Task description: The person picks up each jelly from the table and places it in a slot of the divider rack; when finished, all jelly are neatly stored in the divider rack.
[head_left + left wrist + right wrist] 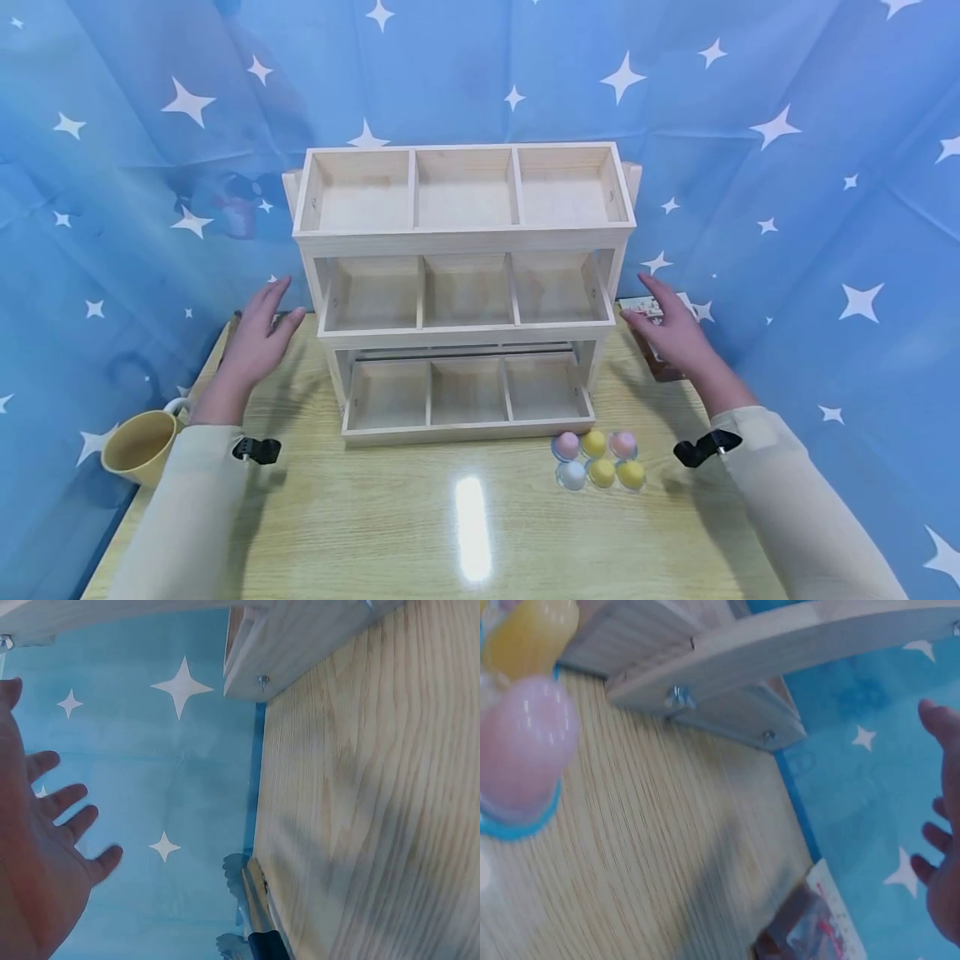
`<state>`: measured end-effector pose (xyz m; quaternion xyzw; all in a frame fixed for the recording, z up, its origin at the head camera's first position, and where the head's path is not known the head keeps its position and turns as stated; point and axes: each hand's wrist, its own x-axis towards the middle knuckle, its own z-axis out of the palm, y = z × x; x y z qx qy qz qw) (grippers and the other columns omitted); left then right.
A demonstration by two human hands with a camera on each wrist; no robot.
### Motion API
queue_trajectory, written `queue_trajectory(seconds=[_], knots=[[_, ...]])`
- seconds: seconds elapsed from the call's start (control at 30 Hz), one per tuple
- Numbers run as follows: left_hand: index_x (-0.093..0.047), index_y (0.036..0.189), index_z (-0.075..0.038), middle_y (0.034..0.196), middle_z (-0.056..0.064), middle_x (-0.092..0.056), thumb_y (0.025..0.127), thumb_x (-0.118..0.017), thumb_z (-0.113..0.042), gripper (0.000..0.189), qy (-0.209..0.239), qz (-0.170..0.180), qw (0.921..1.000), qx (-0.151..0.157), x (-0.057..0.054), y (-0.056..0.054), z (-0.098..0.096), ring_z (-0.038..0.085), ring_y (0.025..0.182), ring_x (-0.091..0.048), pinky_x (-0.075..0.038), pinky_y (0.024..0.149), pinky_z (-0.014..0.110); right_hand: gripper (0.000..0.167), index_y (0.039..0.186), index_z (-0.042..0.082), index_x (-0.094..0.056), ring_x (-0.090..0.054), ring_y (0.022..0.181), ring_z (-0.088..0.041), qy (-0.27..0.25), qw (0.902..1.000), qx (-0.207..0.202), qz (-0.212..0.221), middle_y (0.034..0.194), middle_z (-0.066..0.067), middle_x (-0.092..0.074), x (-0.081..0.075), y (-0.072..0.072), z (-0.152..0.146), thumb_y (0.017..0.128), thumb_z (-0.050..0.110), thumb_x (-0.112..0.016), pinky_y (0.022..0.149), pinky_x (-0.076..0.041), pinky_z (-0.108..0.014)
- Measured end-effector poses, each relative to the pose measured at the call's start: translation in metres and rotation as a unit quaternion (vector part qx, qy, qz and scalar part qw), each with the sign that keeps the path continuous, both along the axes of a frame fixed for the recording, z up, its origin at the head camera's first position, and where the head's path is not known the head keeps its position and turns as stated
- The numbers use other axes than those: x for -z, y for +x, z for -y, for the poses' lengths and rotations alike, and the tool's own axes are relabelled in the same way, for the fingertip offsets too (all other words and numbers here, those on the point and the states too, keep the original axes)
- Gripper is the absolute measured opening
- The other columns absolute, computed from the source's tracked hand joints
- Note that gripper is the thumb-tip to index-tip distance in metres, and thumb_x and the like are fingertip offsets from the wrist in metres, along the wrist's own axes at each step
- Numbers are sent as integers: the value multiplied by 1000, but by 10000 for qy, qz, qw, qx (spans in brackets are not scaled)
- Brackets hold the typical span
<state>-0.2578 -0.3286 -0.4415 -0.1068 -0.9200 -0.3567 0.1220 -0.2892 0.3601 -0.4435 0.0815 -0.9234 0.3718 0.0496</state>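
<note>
A pale wooden three-tier rack [465,243] stands on the table, each tier split into 3 bare compartments. To its left, my left hand [251,346] hovers with the fingers spread and nothing in them. On the other side, apart from the rack, my right hand [671,329] is raised the same way, palm toward the wood. Both wrist views show relaxed fingers touching nothing. Several small jelly cups [602,473] in pink, yellow and white sit in two rows by the rack's front right corner; a pink cup [529,742] looms large in the right wrist view.
A yellow mug [141,446] stands at the table's left edge beside my forearm. A flat printed packet [660,367] lies partly behind my right hand. Dark-handled items [266,941] lie at the left edge, kind unclear. A blue starred curtain [465,67] surrounds the table.
</note>
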Motion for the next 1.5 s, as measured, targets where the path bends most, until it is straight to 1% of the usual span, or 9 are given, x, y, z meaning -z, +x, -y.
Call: queue_trajectory(seconds=[0.13,0.3,0.4,0.53,0.73,0.87,1.07,1.3,1.5], knots=[[-22,178,-22,182,21,-18,118,-54,-39,70,690,-81,9975,124,2,5,-5,49,166,-15,-23,125,80,84,178,36,-19,-30,160,-54,-696,9971,143,266,183,-13,-21,-2,8,7,110,58,-63,122,-31,-78],[-26,177,-17,180,19,-26,119,-55,-30,66,1567,-117,9872,281,3,14,-12,47,163,-27,-28,127,72,75,177,25,-27,-36,160,-42,-1234,9924,10,-16,180,-11,-32,1,9,11,114,39,-64,127,-35,-65],[-26,176,-13,177,21,-32,119,-55,-28,66,1749,-49,9839,353,3,18,-14,48,160,-34,-31,128,68,71,177,21,-29,-38,160,-39,-1306,9914,15,-85,178,-11,-35,4,7,13,115,33,-63,127,-36,-61],[-28,176,-12,174,20,-39,119,-54,-30,64,1676,111,9852,336,5,23,-14,46,157,-39,-36,128,60,69,176,19,-31,-39,159,-39,-1282,9917,9,-114,177,-13,-37,6,6,14,116,31,-61,127,-39,-55],[-37,172,-10,168,19,-46,117,-58,-29,62,1585,144,9870,245,10,30,-13,41,154,-44,-42,117,29,66,174,20,-36,-44,156,-37,-1287,9913,-89,-253,174,-13,-43,8,12,15,115,31,-64,116,-44,-24],[-40,170,-8,164,20,-49,116,-62,-29,62,1625,196,9862,250,13,34,-15,41,151,-47,-42,109,18,66,174,19,-38,-49,151,-41,-1189,9924,-112,-306,171,-16,-46,10,20,14,115,31,-65,107,-45,-13],[-41,167,-2,158,26,-52,114,-66,-21,62,1704,170,9846,343,21,39,-18,44,145,-49,-45,103,13,63,170,13,-43,-55,142,-37,-1103,9932,-215,-295,165,-19,-52,15,32,13,114,32,-66,103,-44,-8],[-46,161,-1,149,20,-59,110,-71,-14,58,1831,131,9824,345,28,46,-30,32,136,-55,-47,102,12,53,160,1,-52,-58,130,-25,-1008,9932,-431,-394,151,-22,-60,22,54,13,113,20,-69,98,-46,-9],[-48,161,0,146,19,-59,110,-71,-11,57,1778,92,9834,349,37,50,-35,25,130,-59,-50,98,14,49,156,2,-56,-58,130,-35,-810,9954,-517,43,148,-20,-61,32,74,12,113,24,-68,98,-50,-14]])
